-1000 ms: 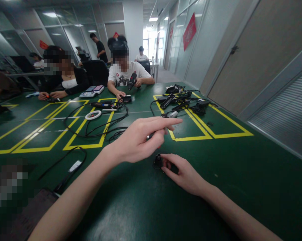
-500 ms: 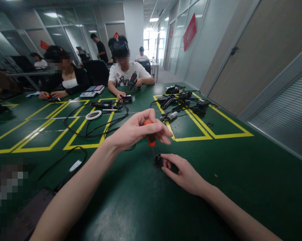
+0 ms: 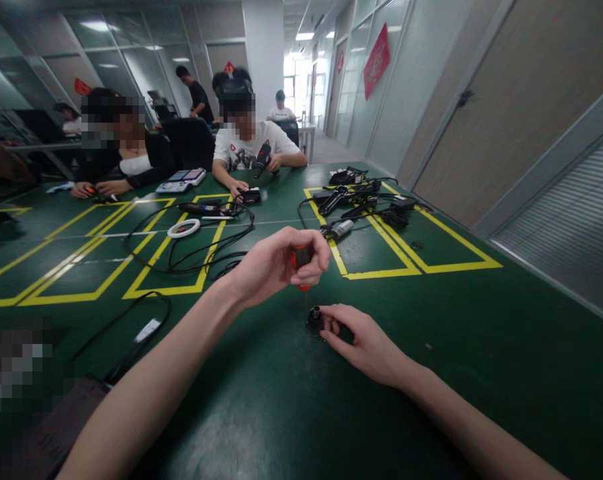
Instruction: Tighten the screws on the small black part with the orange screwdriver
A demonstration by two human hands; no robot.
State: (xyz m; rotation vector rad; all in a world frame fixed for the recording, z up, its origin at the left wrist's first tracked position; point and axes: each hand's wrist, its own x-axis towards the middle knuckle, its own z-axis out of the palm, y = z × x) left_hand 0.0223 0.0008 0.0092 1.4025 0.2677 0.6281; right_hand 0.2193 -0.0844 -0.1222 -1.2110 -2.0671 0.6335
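Observation:
My left hand (image 3: 281,263) is wrapped round the red and black handle of a screwdriver (image 3: 301,257). The thin shaft points down, its tip by the left side of a small round black part (image 3: 313,323); whether the tip sits in a screw I cannot tell. That part stands on the green table with a short dark tube rising from its top. From the right, my right hand (image 3: 354,337) pinches it between thumb and forefinger, the other fingers curled.
Across the green table (image 3: 456,373) lie a white ring (image 3: 183,229), looped black cable (image 3: 166,270) and a pile of black corded tools (image 3: 351,200). A person opposite holds a power drill (image 3: 262,161). Near my left forearm is a dark box-like object (image 3: 66,427).
The fingers of my left hand have closed from a loose spread round the screwdriver handle. My right hand and the black part look unmoved; the whole view has shifted slightly.

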